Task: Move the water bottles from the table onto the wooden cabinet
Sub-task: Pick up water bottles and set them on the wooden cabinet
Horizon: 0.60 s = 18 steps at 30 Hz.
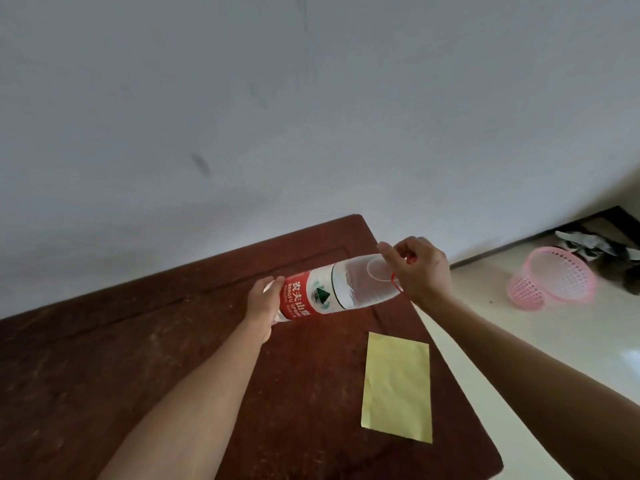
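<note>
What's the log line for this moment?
water bottle: held sideways over wooden surface | left hand: grips label end | right hand: pinches red handle

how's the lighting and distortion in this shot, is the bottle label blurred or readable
Head view: the wide lens tilts the wooden surface and bows the lower edge of the wall. Same view: light is dim on the wall, brighter on the floor at right, with faint glare near the frame edge. The water bottle label reads clearly; the pink basket looks soft.
</note>
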Each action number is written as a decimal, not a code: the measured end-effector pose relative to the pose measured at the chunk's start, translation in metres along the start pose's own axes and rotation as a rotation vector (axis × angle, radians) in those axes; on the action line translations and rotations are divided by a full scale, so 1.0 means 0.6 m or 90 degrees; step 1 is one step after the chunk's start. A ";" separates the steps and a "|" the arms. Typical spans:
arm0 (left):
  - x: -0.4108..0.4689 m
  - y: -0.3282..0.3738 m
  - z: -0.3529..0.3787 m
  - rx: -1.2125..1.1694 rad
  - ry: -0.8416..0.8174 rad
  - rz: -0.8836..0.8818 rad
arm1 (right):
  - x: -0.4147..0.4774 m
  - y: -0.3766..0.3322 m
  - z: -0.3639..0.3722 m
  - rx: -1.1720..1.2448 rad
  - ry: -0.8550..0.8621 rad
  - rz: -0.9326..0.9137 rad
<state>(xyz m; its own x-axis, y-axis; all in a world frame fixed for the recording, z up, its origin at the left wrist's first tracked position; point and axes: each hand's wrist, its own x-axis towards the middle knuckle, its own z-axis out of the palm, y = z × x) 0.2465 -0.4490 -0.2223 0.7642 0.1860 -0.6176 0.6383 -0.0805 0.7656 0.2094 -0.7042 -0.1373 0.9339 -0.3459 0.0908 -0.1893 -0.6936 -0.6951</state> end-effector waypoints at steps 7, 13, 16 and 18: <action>-0.054 -0.036 -0.014 0.081 0.146 -0.039 | -0.022 0.006 0.008 0.041 -0.053 -0.069; -0.151 -0.100 -0.154 0.120 0.255 -0.097 | -0.077 -0.109 0.072 0.053 -0.173 -0.220; -0.225 -0.149 -0.251 0.095 0.321 -0.135 | -0.147 -0.187 0.121 0.070 -0.247 -0.298; -0.267 -0.185 -0.308 0.096 0.356 -0.159 | -0.195 -0.227 0.146 0.086 -0.285 -0.331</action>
<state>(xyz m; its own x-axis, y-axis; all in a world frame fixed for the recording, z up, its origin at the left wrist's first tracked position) 0.0363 -0.2891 -0.1751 0.4524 0.6979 -0.5552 0.8284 -0.0983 0.5514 0.1525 -0.5137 -0.1160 0.9339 0.3229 0.1533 0.3281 -0.6042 -0.7262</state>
